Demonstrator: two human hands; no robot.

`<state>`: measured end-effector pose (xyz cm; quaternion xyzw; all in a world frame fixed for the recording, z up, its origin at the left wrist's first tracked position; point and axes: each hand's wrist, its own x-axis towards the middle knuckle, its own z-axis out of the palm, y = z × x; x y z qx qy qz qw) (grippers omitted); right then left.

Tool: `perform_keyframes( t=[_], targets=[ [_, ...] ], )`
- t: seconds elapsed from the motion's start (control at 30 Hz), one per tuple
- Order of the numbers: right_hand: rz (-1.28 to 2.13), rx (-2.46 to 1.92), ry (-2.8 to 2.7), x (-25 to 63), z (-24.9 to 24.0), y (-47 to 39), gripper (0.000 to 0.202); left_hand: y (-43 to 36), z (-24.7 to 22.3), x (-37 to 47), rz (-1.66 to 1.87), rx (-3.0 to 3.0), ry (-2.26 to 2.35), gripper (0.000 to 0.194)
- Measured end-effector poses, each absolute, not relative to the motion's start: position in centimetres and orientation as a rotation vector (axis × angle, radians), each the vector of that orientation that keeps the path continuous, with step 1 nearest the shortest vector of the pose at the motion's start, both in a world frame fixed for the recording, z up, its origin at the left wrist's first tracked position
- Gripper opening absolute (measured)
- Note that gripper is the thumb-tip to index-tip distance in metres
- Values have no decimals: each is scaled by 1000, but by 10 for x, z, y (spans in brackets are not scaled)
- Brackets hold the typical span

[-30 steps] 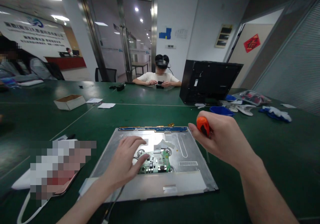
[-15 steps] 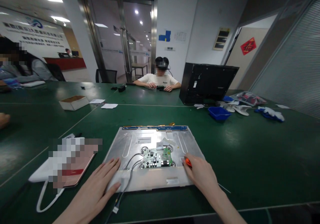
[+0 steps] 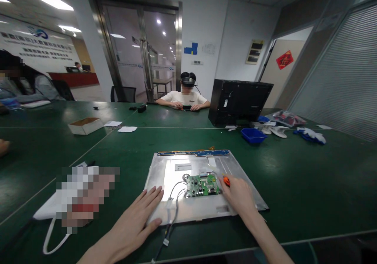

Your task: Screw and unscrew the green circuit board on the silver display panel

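Observation:
A silvery metal display panel [image 3: 165, 168] lies flat on the green table, its back facing up. My left hand [image 3: 143, 207] rests open on its left edge, palm down with the fingers outstretched. On the panel's middle sits a green circuit board [image 3: 203, 184], with dark cables [image 3: 176, 209] running from its left side over the front edge. My right hand [image 3: 240, 197] is closed at the board's right side, over the panel. An orange-handled screwdriver [image 3: 226, 181] pokes out of that fist; its shaft is hidden. A blue circuit strip [image 3: 194, 153] runs along the panel's far edge.
Left of the panel lie a white device with a cable [image 3: 48, 205] and a blurred pinkish item [image 3: 97, 193]. Farther off are an open box [image 3: 85, 127], a blue tray [image 3: 253, 135], a black monitor [image 3: 240, 101] and gloves [image 3: 310, 135]. A person [image 3: 187, 97] sits opposite.
The panel, with its board and cables, has shifted to the right and turned slightly. My left hand has moved right along with it. My right hand is now nearer the board, still gripping the screwdriver.

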<state>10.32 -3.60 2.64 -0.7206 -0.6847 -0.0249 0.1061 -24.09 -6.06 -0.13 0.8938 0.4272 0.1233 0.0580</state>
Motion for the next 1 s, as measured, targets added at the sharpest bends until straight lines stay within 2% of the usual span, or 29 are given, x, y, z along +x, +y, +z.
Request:
perform_keyframes(
  t=[0.2,0.7,1.0],
  targets=[
    [-153,-2148,-1980,138,17,-8,44,-53,6,-183,259,2706,1103,61],
    [-208,-2182,-2059,261,-10,16,19,-37,-5,-84,289,2658,1029,70],
    [-236,-2187,-1897,323,-14,28,31,-25,-13,-41,384,2675,1044,75]
  ],
)
